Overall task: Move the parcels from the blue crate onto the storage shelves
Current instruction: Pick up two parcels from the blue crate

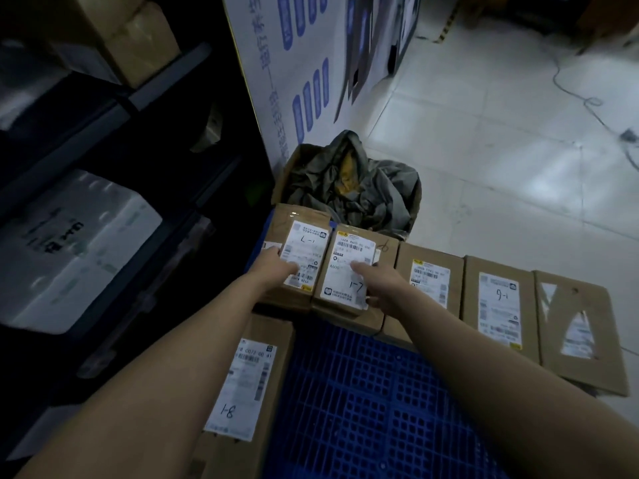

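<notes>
Two brown cardboard parcels lie side by side at the far end of the blue crate (363,392). My left hand (276,264) rests on the left parcel (297,236), fingers reaching over its left edge and white label. My right hand (377,281) lies on the right parcel (349,267), which is marked 1-7, with fingers across the label and the thumb at its right edge. Another parcel (249,385), marked 1-8, lies at the crate's left side. The dark storage shelves (145,209) stand to the left.
Three flat parcels (498,305) lie in a row to the right, one marked 9-1. A cardboard box lined with a grey bag (352,181) stands behind the crate. White packs (69,243) and boxes fill the shelves. Tiled floor (501,150) spreads to the right, with a cable.
</notes>
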A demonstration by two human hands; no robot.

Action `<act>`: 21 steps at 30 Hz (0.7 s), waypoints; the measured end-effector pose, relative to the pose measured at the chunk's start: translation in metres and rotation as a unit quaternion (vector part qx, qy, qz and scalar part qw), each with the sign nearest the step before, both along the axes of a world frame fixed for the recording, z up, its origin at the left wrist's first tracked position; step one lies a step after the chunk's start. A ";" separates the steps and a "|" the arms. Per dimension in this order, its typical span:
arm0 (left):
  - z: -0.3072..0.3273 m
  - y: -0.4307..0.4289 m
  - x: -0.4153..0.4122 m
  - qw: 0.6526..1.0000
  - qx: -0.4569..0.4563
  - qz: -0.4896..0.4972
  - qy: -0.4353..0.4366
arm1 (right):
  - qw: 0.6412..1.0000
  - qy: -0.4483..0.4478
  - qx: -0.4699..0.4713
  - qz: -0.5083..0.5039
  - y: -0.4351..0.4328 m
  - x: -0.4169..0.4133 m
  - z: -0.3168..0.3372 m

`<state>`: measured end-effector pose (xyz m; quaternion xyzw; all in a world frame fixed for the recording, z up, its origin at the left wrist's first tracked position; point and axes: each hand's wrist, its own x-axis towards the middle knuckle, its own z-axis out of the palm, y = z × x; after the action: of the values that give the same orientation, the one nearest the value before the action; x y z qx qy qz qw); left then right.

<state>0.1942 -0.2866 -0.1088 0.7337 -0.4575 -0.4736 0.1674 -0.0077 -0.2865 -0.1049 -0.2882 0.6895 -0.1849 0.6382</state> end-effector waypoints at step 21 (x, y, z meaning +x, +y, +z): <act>0.122 0.026 0.040 0.931 0.008 0.168 0.325 | 0.987 -0.140 -0.073 0.020 -0.007 0.023 0.132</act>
<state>0.2338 -0.2603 0.0137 0.6071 -0.2441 -0.6547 0.3784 0.0155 -0.2940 0.0268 -0.3189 0.5725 -0.2608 0.7089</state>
